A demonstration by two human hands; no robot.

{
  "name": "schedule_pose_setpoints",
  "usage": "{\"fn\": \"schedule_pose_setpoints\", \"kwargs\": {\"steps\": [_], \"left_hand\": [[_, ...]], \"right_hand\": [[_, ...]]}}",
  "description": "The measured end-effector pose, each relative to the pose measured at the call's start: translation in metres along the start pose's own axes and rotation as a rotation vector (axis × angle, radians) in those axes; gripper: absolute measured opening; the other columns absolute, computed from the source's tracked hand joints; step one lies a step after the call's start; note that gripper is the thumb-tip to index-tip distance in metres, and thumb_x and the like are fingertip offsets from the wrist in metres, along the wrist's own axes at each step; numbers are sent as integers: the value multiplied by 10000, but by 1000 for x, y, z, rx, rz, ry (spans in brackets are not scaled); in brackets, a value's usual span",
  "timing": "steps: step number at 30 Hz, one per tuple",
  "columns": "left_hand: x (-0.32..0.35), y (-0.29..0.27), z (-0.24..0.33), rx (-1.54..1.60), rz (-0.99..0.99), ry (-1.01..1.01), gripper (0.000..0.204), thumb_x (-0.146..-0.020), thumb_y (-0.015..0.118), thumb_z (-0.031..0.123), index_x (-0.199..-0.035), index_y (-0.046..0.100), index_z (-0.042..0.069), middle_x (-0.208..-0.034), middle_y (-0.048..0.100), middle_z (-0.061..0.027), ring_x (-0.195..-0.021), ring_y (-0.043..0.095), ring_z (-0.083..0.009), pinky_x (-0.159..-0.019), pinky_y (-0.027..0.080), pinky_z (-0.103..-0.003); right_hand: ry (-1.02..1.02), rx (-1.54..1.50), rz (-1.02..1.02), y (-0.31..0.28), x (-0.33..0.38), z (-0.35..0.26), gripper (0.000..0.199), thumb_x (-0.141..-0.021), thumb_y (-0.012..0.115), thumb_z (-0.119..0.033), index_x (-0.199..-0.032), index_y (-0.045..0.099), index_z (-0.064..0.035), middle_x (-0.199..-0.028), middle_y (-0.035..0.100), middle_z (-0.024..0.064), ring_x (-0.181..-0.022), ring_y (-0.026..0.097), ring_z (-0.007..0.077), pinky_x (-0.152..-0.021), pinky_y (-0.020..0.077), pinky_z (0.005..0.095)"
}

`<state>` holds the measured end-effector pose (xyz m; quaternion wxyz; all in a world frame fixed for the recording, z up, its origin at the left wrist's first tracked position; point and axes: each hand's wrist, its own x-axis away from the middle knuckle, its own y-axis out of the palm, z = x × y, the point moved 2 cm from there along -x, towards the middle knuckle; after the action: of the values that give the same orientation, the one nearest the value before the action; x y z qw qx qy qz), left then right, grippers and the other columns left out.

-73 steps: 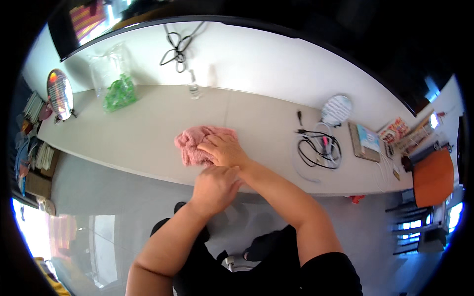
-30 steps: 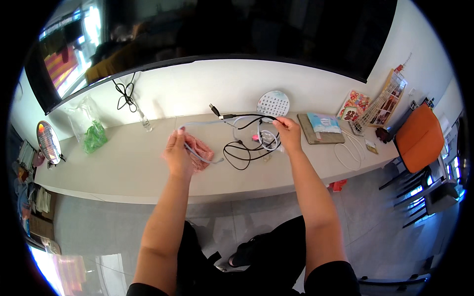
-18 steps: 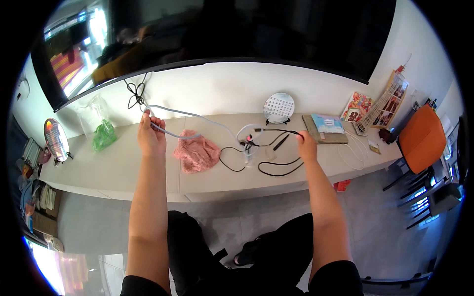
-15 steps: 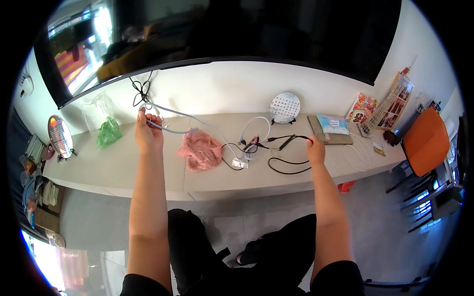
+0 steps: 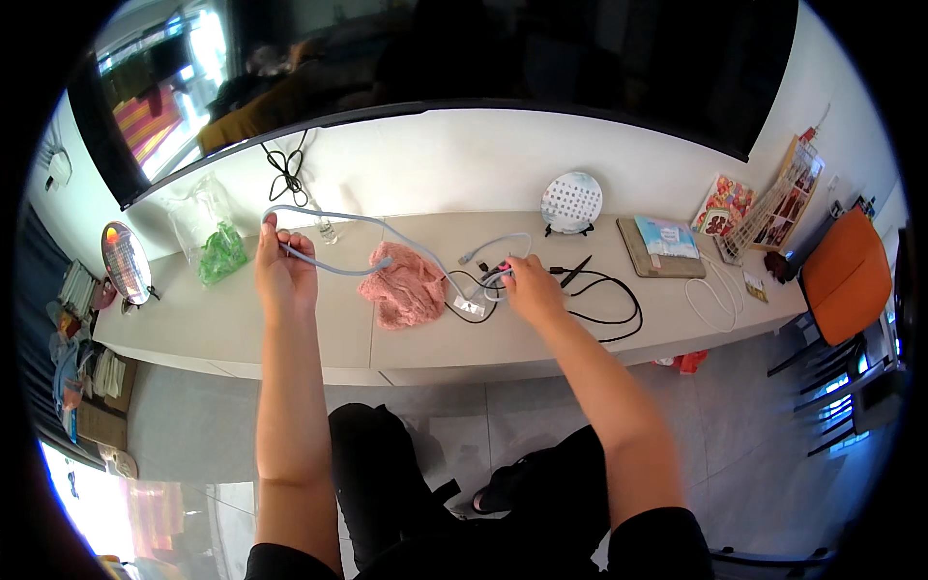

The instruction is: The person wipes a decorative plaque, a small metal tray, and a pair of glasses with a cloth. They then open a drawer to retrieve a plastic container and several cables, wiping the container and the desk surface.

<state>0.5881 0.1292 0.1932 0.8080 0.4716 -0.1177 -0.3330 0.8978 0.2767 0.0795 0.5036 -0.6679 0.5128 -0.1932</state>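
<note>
My left hand (image 5: pixel 286 269) is closed on a pale grey-blue cable (image 5: pixel 383 223), raised above the cabinet top. One strand ends in a plug beside a fluffy pink cloth (image 5: pixel 406 287); the other runs right to a tangle of cables. At that tangle, my right hand (image 5: pixel 532 288) pinches part of a pale cable loop, and its fingers partly cover the spot. A small white label (image 5: pixel 470 306) lies by the tangle. The black cable (image 5: pixel 638 304) lies in a loop to the right of my right hand, with a dark stick-like piece beside it.
A long beige cabinet (image 5: pixel 232 329) stands under a large television (image 5: pixel 541 58). On it are a bag with green contents (image 5: pixel 220 253), a round mirror (image 5: pixel 127 263), a patterned plate (image 5: pixel 571 203), a grey folder (image 5: pixel 659 263) and a white cable (image 5: pixel 710 329). An orange chair (image 5: pixel 846 275) is at right.
My right hand has let go of the black cable and moved left to the tangle. The black cable now rests on the cabinet. My left hand still holds the grey-blue cable.
</note>
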Motion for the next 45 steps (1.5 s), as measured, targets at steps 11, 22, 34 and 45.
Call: {"fn": "schedule_pose_setpoints", "kwargs": {"steps": [11,22,34,45], "left_hand": [[37,-53,-14,110,112,-122,182,-954,537,222,-1070,581,88,-698,531,28,-655,509,-90,-653,480,-231],[44,-68,-46,114,169,-275,230,-958,526,229,-1126,548,73,-747,506,24,-659,486,-92,-646,453,-243],[82,1,-97,-382,-431,-433,278,-935,553,179,-1155,534,10,-844,590,-35,-632,502,-77,-545,425,-237],[72,23,-126,-675,-389,-417,199,-935,562,178,-999,588,-9,-822,611,-45,-516,461,-59,-465,369,-204]], "right_hand": [[611,-1105,12,15,-74,29,177,-836,666,-120,-904,591,24,-768,606,88,-494,534,138,-507,517,283],[169,-1394,302,-149,-61,-39,172,-875,629,-71,-1008,592,31,-927,635,118,-788,640,173,-710,559,251],[160,-1266,119,-111,-28,-69,138,-883,601,-65,-992,609,19,-933,645,105,-825,661,180,-729,545,265],[-132,-645,-141,-18,0,-35,347,-802,665,-152,-1121,618,-22,-1080,643,130,-887,650,237,-723,525,352]]}}
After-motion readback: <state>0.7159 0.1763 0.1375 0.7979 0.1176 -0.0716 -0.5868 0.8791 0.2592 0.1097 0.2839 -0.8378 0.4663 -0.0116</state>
